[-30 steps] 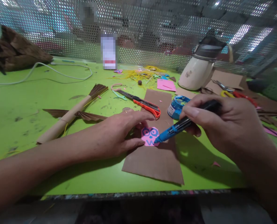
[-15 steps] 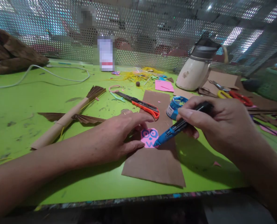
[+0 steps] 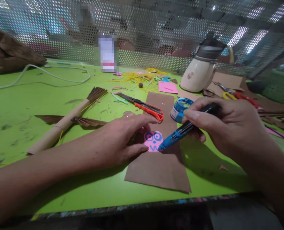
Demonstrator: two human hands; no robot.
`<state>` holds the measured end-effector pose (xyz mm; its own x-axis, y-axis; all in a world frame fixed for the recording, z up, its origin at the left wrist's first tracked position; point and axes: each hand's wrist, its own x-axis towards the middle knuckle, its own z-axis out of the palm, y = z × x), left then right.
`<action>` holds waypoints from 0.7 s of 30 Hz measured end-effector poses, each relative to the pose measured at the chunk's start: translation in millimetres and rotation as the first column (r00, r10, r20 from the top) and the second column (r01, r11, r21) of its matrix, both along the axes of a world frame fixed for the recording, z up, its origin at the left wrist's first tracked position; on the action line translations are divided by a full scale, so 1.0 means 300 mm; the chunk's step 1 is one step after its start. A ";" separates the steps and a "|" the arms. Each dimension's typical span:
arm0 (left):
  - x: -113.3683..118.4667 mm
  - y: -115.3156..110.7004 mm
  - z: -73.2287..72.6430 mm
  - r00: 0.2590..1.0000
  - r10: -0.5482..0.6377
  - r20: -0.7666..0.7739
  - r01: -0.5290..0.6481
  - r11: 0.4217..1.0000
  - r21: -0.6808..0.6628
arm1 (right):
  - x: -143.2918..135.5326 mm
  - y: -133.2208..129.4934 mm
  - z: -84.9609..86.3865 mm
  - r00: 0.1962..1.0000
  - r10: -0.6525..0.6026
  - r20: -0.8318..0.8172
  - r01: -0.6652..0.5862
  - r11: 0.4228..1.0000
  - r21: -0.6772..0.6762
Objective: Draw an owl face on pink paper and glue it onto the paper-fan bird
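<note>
My right hand grips a blue permanent marker, its tip touching the lower right of a small pink paper piece. Blue round eyes, a small nose mark and a zigzag mouth are drawn on that paper. It lies on a brown cardboard strip. My left hand rests at the paper's left side, thumb at its edge and index finger stretched out above it. An orange utility knife with its blade out lies just beyond the left fingers. Behind the marker stands an open jar of blue paint.
A cardboard tube with pleated brown paper lies at left, partly behind my left arm. Farther back are a white cable, a phone, yellow shreds, pink paper, a white jug and scissors.
The marker tip has shifted very slightly right at the end of the zigzag mouth. My left hand stays in place; the view has moved a little.
</note>
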<state>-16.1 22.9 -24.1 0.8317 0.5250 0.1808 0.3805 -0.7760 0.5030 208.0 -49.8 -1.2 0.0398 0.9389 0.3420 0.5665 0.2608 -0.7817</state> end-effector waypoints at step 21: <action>-0.002 0.008 -0.017 1.000 -0.007 0.011 0.007 1.000 -0.010 | 0.012 0.009 0.000 0.997 -0.060 0.044 0.059 0.998 0.024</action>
